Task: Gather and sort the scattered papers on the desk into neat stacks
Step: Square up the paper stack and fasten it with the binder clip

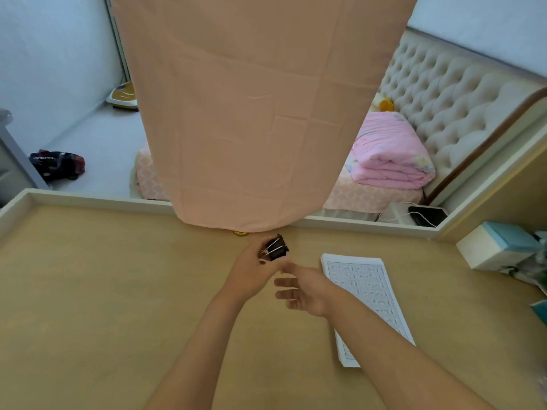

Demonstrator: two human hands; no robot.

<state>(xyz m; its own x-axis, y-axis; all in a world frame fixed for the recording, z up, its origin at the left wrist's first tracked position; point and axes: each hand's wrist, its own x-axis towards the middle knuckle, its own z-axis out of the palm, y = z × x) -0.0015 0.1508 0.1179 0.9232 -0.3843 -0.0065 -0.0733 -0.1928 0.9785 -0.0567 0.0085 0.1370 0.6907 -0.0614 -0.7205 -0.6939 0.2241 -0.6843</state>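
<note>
A neat stack of printed white papers (367,294) lies on the tan desk (103,291), right of centre, partly hidden by my right forearm. My left hand (251,273) grips a small bunch of black binder clips (275,247) with silver handles, just above the desk near its back edge. My right hand (302,288) hovers beside it with fingers spread and relaxed, its thumb tip touching a thin silver clip wire below the clips. The right hand holds nothing I can make out.
A peach curtain (254,113) hangs down to the desk's back rim. A white and teal box (497,247) stands at the right edge. Beyond the desk are a bed with a folded pink quilt (390,152) and a phone with a cable (426,216).
</note>
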